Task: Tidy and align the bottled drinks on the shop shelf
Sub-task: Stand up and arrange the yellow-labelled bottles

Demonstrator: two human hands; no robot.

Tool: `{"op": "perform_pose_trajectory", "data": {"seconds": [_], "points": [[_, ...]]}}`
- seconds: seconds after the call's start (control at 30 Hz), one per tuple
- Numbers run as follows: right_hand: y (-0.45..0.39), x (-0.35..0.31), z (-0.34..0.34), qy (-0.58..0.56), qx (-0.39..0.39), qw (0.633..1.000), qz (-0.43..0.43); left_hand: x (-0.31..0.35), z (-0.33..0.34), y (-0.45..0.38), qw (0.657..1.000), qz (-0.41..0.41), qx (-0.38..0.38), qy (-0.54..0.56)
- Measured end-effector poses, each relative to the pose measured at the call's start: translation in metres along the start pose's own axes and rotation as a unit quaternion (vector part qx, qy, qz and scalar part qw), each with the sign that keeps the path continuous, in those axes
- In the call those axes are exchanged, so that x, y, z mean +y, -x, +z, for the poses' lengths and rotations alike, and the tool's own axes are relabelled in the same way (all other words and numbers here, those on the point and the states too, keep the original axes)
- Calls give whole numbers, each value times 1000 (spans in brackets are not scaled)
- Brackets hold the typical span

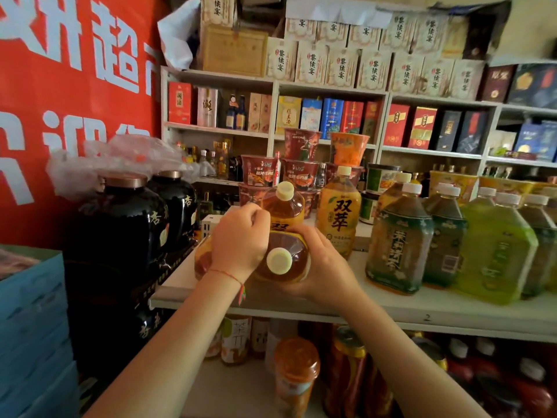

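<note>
Both hands [241, 239] [324, 267] clasp amber bottles [289, 260] on shelf.

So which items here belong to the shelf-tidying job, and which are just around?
Job:
left hand
right hand
amber tea bottle with cream cap
green-labelled tea bottles
white shelf board

Bystanders:
red instant-noodle cups
black ceramic jars
boxed liquor
</note>
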State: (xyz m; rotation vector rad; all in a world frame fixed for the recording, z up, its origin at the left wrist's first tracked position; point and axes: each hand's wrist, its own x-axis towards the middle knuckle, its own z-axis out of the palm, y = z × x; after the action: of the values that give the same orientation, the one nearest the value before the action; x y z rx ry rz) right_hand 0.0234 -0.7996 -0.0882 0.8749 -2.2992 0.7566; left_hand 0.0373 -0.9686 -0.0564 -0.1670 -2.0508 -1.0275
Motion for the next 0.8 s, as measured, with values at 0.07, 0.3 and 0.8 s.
{"op": "perform_pose_trajectory", "data": {"seconds": [0.07,0.3,0.8], "points": [[-1,-1,2,3,2,1000,2,-2,1,-1,1000,1,-6,1],[3,-1,-13,13,14,1000,7,-5,11,-9,997,3,-45,60],[35,19,-58,-1,68,993,94,-6,54,-47,995,-27,-93,-32]]}}
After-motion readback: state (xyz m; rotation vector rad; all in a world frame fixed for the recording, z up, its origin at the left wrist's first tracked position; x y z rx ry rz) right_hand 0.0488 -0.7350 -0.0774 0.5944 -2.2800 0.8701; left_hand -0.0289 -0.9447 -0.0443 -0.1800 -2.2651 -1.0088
